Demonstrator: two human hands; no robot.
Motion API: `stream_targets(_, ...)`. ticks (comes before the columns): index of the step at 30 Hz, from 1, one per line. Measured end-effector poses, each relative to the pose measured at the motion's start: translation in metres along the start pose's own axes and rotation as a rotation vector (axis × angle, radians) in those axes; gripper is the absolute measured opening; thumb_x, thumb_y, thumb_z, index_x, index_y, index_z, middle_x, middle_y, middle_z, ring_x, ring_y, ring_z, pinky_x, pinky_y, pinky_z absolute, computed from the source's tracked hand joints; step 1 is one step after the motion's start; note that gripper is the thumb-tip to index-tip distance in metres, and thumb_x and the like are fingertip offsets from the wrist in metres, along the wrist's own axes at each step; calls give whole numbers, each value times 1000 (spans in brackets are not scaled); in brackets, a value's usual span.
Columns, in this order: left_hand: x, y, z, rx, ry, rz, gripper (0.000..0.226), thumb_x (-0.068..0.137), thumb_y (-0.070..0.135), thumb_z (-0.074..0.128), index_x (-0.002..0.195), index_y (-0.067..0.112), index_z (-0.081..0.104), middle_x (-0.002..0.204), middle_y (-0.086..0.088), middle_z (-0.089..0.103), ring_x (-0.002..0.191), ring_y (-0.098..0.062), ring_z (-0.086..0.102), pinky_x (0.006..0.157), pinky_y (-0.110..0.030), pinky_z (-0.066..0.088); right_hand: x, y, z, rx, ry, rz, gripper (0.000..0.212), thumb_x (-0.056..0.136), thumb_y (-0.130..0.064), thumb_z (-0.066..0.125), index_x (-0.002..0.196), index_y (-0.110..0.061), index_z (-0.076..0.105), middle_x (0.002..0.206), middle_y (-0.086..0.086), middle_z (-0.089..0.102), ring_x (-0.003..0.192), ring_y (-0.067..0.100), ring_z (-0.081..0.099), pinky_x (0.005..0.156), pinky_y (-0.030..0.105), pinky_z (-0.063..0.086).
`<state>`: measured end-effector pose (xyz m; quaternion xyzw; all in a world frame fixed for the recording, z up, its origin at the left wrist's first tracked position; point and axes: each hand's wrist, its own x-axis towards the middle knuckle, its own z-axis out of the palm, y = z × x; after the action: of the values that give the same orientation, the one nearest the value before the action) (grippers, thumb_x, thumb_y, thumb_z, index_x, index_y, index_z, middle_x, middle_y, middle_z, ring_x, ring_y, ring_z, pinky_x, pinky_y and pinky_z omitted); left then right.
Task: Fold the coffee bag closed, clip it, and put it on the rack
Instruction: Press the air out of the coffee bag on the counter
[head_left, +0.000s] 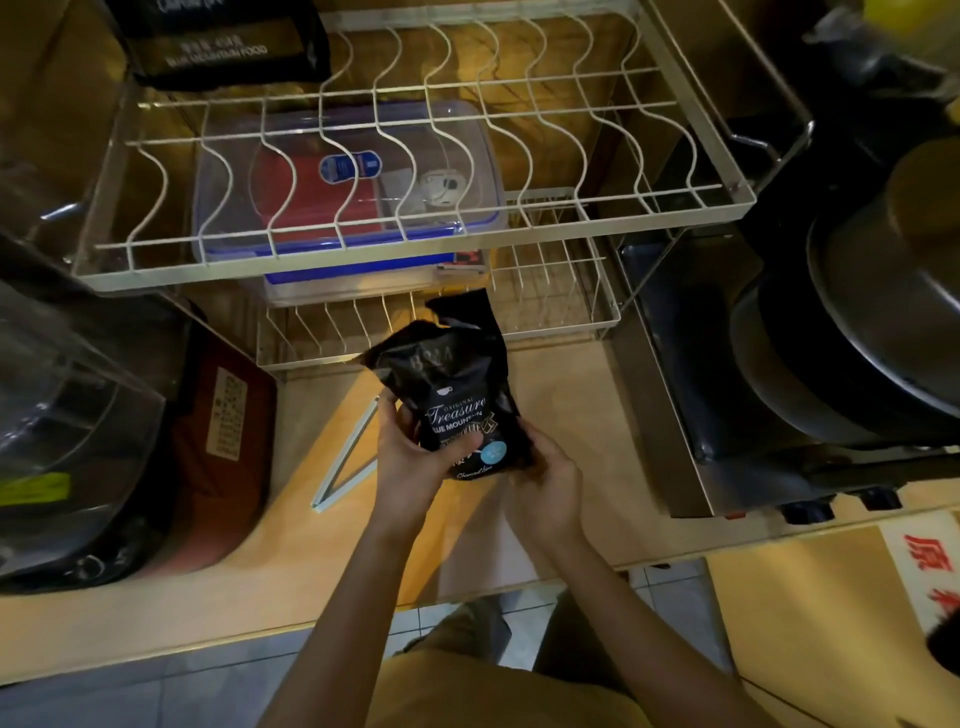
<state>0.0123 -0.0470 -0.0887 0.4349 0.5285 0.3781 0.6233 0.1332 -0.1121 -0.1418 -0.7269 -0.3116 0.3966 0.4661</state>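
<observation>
A black coffee bag (451, 384) with white lettering stands upright above the wooden counter (571, 395), its top open and crumpled. My left hand (410, 457) grips its lower left side, thumb across the front. My right hand (545, 483) holds its lower right side and bottom. A long white bag clip (347, 462) lies open in a V on the counter, just left of my left hand. The white wire rack (415, 156) spans the upper part of the view, with a lower tier (550, 306) right behind the bag.
A clear lidded container (343, 187) sits under the upper rack. Another black bag (218, 47) rests at the rack's far left. A red pouch (218, 441) and a clear jug (67, 431) stand left. Dark pans (857, 338) and a stove fill the right.
</observation>
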Motion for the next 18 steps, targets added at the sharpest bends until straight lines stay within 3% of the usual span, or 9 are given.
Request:
stream_targets(3,-1,-3,-6,27,-23,28,72,59,-7,77,112,25,41,115,-8,61,108,-19,60,78,-37,58,-1,1,2,-8,-18,7,53,81,7,56,120,-28,53,126,5,59,116,18,56,102,40,46)
stream_targets(6,-3,-3,-5,114,-60,58,79,57,-4,79,120,17,37,119,-7,57,113,-19,55,84,-38,55,-3,9,1,-134,-25,-27,50,79,5,59,122,-20,52,122,2,60,112,14,57,100,36,48)
stream_targets(9,-5,1,-4,191,-63,85,78,53,14,85,116,22,39,114,8,55,112,-9,53,83,-26,52,-2,12,-2,19,-20,63,50,76,15,56,117,-14,56,117,7,63,107,14,60,92,20,51)
stream_targets(11,-8,6,-4,152,-22,76,78,47,32,86,112,27,44,116,3,56,109,-8,55,84,-26,49,-2,12,-4,65,37,81,49,76,14,56,104,-26,60,109,5,66,102,17,62,85,21,54)
stream_targets(14,-12,20,-6,37,38,127,59,46,39,76,99,32,50,110,4,61,102,-3,59,78,-20,52,-3,14,-2,-18,90,35,52,67,11,60,86,-38,56,97,2,66,90,16,63,79,32,54)
stream_targets(18,-14,48,-8,183,-20,319,37,59,33,72,93,33,58,94,14,70,99,-8,63,83,-26,53,-4,14,2,-40,164,65,35,64,11,57,69,-23,48,72,-1,55,64,6,46,61,24,40)
